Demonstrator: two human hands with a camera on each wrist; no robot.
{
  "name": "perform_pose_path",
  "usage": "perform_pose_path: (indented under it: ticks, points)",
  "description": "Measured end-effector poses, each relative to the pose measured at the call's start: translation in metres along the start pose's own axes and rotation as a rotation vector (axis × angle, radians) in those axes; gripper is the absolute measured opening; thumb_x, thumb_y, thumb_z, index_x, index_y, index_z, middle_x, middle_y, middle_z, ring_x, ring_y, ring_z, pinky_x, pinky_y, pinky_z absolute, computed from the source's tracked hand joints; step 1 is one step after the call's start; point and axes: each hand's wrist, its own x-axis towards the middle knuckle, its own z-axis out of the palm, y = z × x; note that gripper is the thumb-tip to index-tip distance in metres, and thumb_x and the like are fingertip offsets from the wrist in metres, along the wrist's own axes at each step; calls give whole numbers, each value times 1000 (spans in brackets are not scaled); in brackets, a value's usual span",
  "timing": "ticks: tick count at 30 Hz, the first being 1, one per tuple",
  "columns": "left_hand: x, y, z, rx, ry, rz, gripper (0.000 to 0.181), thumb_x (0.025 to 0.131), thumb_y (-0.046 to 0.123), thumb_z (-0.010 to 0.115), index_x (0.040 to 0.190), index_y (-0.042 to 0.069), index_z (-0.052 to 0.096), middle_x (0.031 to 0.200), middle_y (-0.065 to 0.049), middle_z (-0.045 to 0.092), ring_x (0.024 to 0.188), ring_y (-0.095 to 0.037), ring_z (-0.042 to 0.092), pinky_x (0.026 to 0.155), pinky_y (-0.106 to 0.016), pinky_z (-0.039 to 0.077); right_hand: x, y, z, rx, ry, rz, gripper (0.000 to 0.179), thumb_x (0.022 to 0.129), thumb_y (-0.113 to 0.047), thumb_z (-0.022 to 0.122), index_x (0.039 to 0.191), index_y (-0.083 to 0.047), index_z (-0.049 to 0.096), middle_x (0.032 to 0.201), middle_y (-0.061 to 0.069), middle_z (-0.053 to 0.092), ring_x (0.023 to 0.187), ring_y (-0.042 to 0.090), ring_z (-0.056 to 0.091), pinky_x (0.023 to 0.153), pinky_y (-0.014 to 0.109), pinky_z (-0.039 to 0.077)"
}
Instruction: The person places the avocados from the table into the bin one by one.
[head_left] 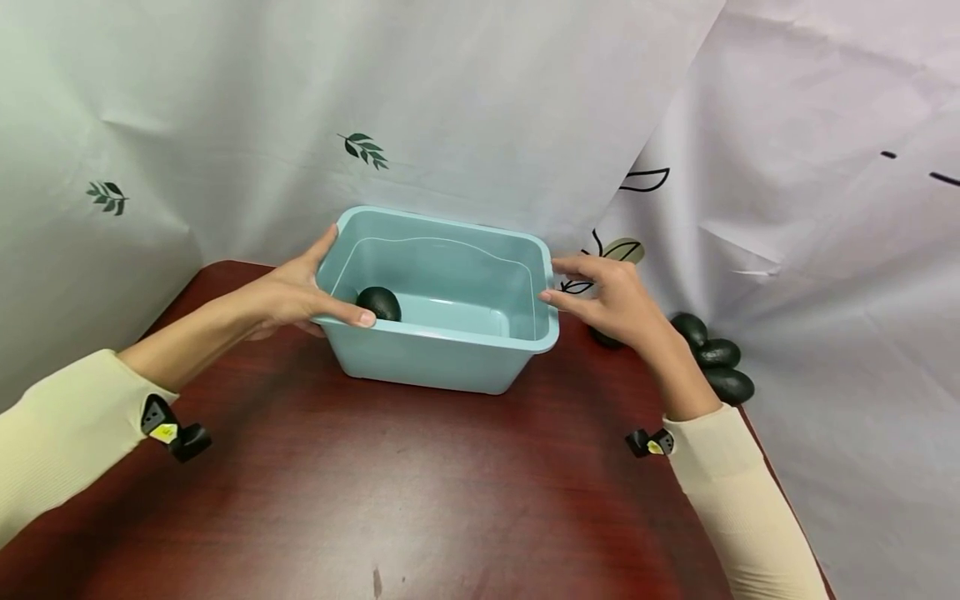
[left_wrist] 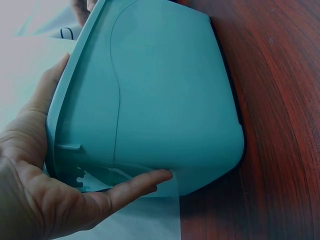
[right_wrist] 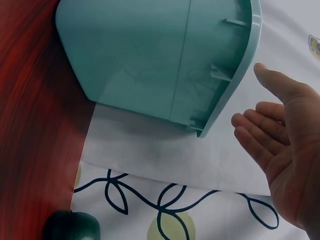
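A light blue plastic bin [head_left: 420, 358] stands on the table towards its far side. One dark avocado [head_left: 378, 303] lies inside, near the left end. My left hand [head_left: 296, 292] grips the bin's left end, its thumb across the front rim; in the left wrist view the hand [left_wrist: 55, 190] spans the corner, with fingers against the end wall. Beside the right rim is my right hand [head_left: 611, 300], thumb and fingers apart. The right wrist view shows this hand [right_wrist: 285, 130] holding nothing, with a small gap between it and the rim.
Several avocados [head_left: 720, 353] sit at the table's right edge, beyond my right forearm. Another avocado [head_left: 604, 338] is partly hidden behind my right hand. A white patterned cloth [head_left: 465, 100] hangs behind the dark red wooden table [head_left: 420, 500].
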Motion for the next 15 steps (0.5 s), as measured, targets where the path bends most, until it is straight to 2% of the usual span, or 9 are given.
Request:
perform_pose_path:
  ticks: [6, 15]
  points:
    - [-1, 1, 0, -5, -1, 5, 154, 91, 29, 97, 172, 47, -32, 188, -23, 6, 163, -49, 37, 108, -70, 61, -5, 4, -1, -24, 16, 14, 45, 92, -20, 96, 131, -1, 83, 128, 16, 84, 117, 36, 82, 101, 55, 66]
    - [-2, 1, 1, -16, -3, 4, 154, 91, 28, 97, 172, 46, -32, 188, -23, 6, 164, -49, 35, 108, -71, 61, -12, 9, -3, -30, 27, 59, 43, 94, -19, 94, 132, -1, 83, 129, 17, 84, 117, 39, 81, 100, 59, 66]
